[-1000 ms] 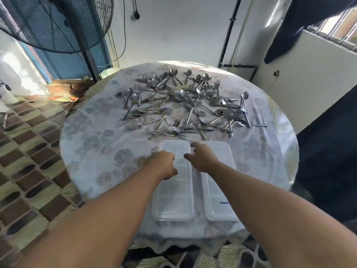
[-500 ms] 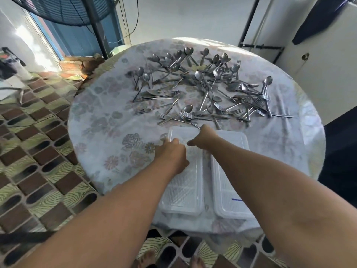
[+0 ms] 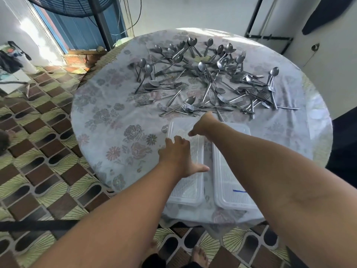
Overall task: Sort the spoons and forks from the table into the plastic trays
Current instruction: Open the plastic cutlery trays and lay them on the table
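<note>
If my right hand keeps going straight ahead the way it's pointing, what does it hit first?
Probably the nearest steel forks at the cutlery pile's near edge, just beyond the right hand over the left clear plastic tray; depth is uncertain.

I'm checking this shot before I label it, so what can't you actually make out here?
Head view only:
- Right tray: the right forearm hides most of it, so its contents are unknown.
- Right hand: the fingers curl under it over the left tray, so the grip is unclear.
- Cutlery pile: pieces overlap and are too small to count.
- Fan: cut off by the top edge.
</note>
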The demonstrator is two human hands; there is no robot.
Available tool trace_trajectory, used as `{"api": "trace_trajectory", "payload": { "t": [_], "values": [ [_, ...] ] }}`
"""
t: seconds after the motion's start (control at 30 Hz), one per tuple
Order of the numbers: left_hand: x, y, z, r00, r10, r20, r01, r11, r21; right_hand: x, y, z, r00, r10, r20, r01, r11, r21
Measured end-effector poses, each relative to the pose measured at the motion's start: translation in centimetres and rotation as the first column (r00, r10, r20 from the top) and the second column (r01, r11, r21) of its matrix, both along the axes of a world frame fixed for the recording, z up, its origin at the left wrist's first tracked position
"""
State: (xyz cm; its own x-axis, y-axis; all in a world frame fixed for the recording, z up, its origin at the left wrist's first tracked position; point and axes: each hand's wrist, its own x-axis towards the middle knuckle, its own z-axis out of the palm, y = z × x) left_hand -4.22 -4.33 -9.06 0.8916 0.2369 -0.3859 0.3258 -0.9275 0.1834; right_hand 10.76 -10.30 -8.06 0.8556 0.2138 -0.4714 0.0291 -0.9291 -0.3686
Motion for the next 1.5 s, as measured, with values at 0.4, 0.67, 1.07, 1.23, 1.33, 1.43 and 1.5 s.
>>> {"api": "trace_trajectory", "payload": {
  "t": [0.4, 0.67, 1.07, 1.23, 1.33, 1.43, 1.5],
  "values": [
    [0.5, -1.2, 0.6, 0.976, 0.216, 0.003, -0.210, 0.951, -0.226, -0.8, -1.5, -0.5, 0.987, -0.143, -0.076, 0.161, 0.914, 0.372],
    [-1.2, 6.3, 2.9, 0.887, 0.420, 0.191, -0.335, 0.871, -0.359, -3.3, 0.2, 0.7, 0.994, -0.099, -0.055, 0.113, 0.885, 0.451],
    [-3.1, 14.2, -0.1, 0.815, 0.579, 0.003, -0.570, 0.803, -0.175, -4.1, -3.0, 0.0, 0.968, -0.180, 0.177, 0.101, 0.918, 0.383],
    [0.4, 9.2, 1.7, 0.912, 0.381, 0.150, -0.372, 0.924, -0.085, -3.7, -7.5, -0.4, 0.932, -0.270, 0.244, 0.172, 0.917, 0.359],
    [2.5, 3.7, 2.5, 0.940, 0.202, 0.276, -0.177, 0.978, -0.113, -3.3, -10.5, -0.8, 0.921, -0.305, 0.242, 0.214, 0.916, 0.339],
    [4.0, -2.3, 2.8, 0.947, -0.014, 0.321, 0.059, 0.990, -0.131, -3.0, -13.1, -1.1, 0.902, -0.357, 0.244, 0.267, 0.903, 0.336],
    [4.5, -5.5, 3.0, 0.937, -0.150, 0.314, 0.193, 0.975, -0.113, -2.7, -14.3, -1.1, 0.889, -0.384, 0.251, 0.294, 0.897, 0.330]
  ]
}}
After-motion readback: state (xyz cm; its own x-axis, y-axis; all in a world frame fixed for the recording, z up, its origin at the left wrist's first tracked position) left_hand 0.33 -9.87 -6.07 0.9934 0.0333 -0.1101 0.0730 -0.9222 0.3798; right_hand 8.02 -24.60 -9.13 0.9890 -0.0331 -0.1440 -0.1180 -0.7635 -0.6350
